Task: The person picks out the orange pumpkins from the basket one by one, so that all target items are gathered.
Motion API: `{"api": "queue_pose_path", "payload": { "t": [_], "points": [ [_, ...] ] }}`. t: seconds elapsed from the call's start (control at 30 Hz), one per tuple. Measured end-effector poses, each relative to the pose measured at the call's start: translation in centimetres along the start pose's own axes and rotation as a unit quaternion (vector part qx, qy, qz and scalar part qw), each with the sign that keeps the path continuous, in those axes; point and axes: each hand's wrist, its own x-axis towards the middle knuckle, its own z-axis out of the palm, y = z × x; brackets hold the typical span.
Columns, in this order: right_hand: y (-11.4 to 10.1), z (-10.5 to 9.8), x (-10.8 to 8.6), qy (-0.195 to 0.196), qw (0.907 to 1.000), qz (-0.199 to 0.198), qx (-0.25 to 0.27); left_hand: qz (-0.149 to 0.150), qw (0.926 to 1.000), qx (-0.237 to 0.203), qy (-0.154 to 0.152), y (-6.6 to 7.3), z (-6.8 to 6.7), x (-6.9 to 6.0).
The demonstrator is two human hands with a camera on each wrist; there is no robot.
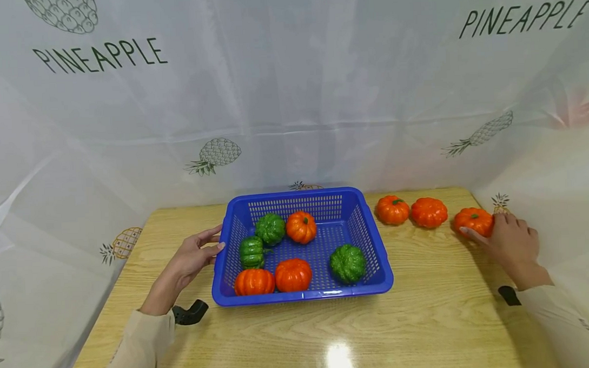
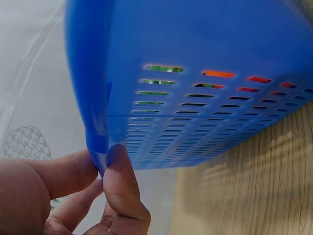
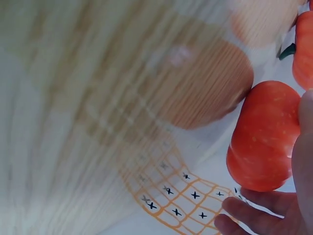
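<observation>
My left hand (image 1: pixel 192 258) is at the left side of a blue plastic basket (image 1: pixel 303 298), pinching its rim between thumb and fingers, as the left wrist view shows close up. Inside lie three green pumpkins, one of them a round green pumpkin (image 1: pixel 348 264), and three orange ones, including an orange pumpkin (image 1: pixel 301 227) near the back. At the far right, my right hand (image 1: pixel 516 246) is beside another orange pumpkin (image 3: pixel 264 137), thumb along one side and fairly straight fingers by its end. Whether it bears on the pumpkin is hard to tell.
Two more orange pumpkins stand in a row between basket and right hand: a stemmed pumpkin (image 1: pixel 393 210) and a flatter pumpkin (image 1: pixel 429 212). A white curtain (image 1: pixel 291 97) printed with pineapples hangs behind and beside the wooden table (image 1: pixel 280 341).
</observation>
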Motion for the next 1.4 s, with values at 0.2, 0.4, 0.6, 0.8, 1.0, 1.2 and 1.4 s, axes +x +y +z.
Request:
{"api": "queue_pose_path", "payload": {
  "t": [0.2, 0.4, 0.6, 0.8, 1.0, 1.2, 1.4],
  "points": [
    [-0.2, -0.2, 0.5, -0.019, 0.9997, -0.005, -0.01, 0.001, 1.0, -0.002, -0.002, 0.1, -0.1, 0.1],
    [-0.6, 0.4, 1.3, -0.03, 0.9995, 0.003, -0.007, 0.004, 0.9999, -0.009, -0.003, 0.2, 0.1, 0.2],
    [-0.9, 0.6, 2.2, -0.026, 0.9995, 0.013, -0.01, 0.007, 0.9999, -0.009, -0.004, 0.3, 0.3, 0.3],
    [-1.1, 0.5, 2.6, -0.015, 0.9996, 0.006, -0.022, 0.007, 0.9999, -0.007, -0.005, 0.6, 0.4, 0.3],
    [-2.0, -0.5, 2.1, 0.013, 0.9986, -0.031, -0.041, 0.004, 1.0, -0.006, -0.001, 0.5, 0.3, 0.2],
    [-6.0, -2.9, 1.0, 0.057, 0.9932, -0.097, -0.03, 0.0, 1.0, -0.007, -0.002, 0.3, 0.2, 0.0],
    [-11.4, -5.3, -0.1, 0.107, 0.9729, -0.203, -0.028, 0.0, 1.0, -0.007, 0.0, 0.2, 0.1, -0.2]
  ]
}}
